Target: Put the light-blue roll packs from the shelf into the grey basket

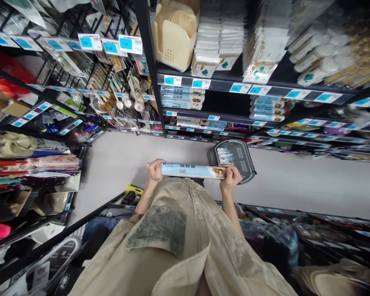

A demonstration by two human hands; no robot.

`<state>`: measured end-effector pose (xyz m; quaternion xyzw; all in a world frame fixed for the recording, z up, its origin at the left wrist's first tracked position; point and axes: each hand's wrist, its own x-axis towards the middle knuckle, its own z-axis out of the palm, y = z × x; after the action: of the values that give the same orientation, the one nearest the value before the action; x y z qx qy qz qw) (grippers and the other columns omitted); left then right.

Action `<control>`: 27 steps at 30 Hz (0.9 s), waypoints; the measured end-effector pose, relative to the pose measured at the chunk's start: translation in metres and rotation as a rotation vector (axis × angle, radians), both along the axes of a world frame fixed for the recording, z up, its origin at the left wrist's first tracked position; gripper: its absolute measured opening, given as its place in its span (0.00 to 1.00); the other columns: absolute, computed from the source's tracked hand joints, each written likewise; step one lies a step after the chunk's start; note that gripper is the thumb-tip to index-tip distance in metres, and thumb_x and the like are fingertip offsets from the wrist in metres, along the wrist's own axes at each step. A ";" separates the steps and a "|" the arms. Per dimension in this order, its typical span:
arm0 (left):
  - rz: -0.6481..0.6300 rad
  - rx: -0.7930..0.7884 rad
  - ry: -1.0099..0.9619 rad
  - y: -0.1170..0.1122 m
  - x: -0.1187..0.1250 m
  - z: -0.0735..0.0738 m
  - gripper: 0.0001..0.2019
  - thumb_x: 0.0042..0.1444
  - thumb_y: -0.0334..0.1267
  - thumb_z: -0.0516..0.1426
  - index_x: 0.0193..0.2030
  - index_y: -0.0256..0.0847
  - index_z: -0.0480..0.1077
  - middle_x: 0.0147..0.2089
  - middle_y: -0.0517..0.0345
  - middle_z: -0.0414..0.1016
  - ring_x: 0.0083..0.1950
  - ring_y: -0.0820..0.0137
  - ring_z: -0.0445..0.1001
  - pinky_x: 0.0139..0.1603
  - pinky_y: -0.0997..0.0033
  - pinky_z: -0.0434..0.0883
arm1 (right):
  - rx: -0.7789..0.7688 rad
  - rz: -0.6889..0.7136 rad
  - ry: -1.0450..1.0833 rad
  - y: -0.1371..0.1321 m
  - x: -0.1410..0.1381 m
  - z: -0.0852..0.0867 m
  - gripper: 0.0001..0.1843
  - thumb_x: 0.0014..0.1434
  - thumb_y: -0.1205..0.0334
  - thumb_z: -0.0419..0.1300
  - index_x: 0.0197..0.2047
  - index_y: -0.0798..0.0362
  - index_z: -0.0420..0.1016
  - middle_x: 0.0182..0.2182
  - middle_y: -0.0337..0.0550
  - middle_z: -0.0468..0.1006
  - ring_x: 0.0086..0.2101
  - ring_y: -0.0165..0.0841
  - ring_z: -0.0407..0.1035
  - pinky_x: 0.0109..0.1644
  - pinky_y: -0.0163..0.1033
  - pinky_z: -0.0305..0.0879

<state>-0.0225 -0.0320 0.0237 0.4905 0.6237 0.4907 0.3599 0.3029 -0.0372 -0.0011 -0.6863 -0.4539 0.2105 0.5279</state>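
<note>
A long, light blue box of food storage bags [193, 170], printed with "100" and a food picture, is held level in front of my body. My left hand [155, 170] grips its left end with closed fingers. Around the right end, beside the food picture, my right hand [232, 177] is closed. Just behind and to the right of that hand, a dark grey shopping basket [245, 158] stands on the floor with several blue-and-white packages [225, 154] inside. The undersides of the box and my fingertips are partly hidden.
Ahead, a shelf holds similar blue boxes [181, 98] on the left and blue rolled packs [267, 109] further right. Above them stand a beige plastic holder [175, 39] and packaged skewers [206, 53]. Kitchen utensils [128, 96] hang at left. Racks of goods flank the pale floor [120, 154].
</note>
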 end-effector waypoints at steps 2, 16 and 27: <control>-0.007 -0.060 0.006 0.004 0.000 -0.001 0.18 0.59 0.47 0.54 0.29 0.41 0.82 0.29 0.51 0.80 0.32 0.61 0.77 0.38 0.65 0.71 | 0.074 0.020 -0.002 -0.001 0.001 0.003 0.19 0.61 0.46 0.54 0.33 0.50 0.79 0.32 0.47 0.82 0.36 0.45 0.79 0.48 0.52 0.74; -0.260 -0.068 0.004 0.011 0.003 0.002 0.35 0.69 0.63 0.44 0.44 0.37 0.82 0.42 0.45 0.84 0.44 0.58 0.81 0.44 0.64 0.73 | 0.113 -0.207 0.113 0.013 0.006 0.000 0.15 0.54 0.52 0.55 0.23 0.50 0.76 0.20 0.41 0.76 0.23 0.38 0.74 0.31 0.43 0.71; -0.092 -0.095 0.012 0.002 0.009 -0.009 0.33 0.67 0.60 0.43 0.33 0.39 0.80 0.28 0.51 0.79 0.30 0.64 0.74 0.32 0.66 0.66 | 0.074 -0.190 0.123 0.014 0.004 0.002 0.16 0.50 0.53 0.53 0.21 0.50 0.77 0.19 0.41 0.75 0.22 0.39 0.73 0.32 0.44 0.70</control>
<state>-0.0139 -0.0303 0.0149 0.5041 0.6251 0.4406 0.4012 0.3070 -0.0231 0.0005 -0.6921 -0.3609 0.1844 0.5973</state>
